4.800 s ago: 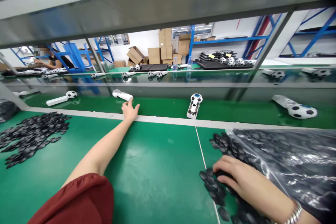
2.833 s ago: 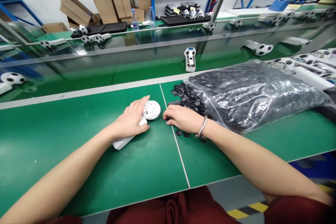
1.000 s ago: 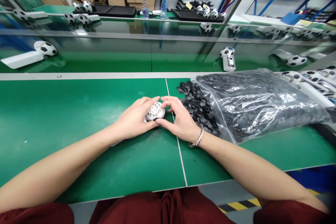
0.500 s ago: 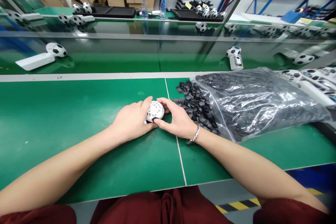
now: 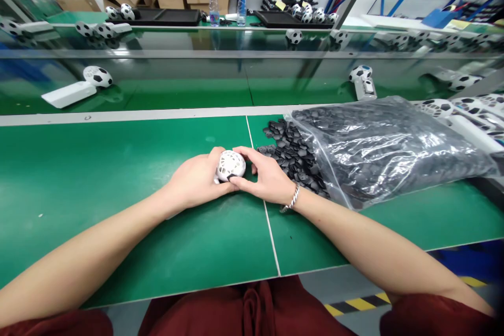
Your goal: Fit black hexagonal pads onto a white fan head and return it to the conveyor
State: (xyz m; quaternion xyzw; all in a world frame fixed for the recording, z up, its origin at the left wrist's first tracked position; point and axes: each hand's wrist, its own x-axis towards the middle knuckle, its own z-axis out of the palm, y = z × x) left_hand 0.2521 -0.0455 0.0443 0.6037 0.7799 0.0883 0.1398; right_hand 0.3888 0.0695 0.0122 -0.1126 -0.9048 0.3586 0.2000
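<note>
Now your left hand [image 5: 195, 185] is wrapped around the white fan's [image 5: 230, 165] handle, which runs back under that palm; its round grille head sits between both hands on the green bench [image 5: 118, 168]. Your right hand [image 5: 265, 178] pinches the head, loose black pieces [image 5: 293, 155] just beyond.

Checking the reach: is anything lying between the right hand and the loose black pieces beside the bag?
Nothing visible. The right hand rests on the white ball, with the black pieces just beyond it.
</note>
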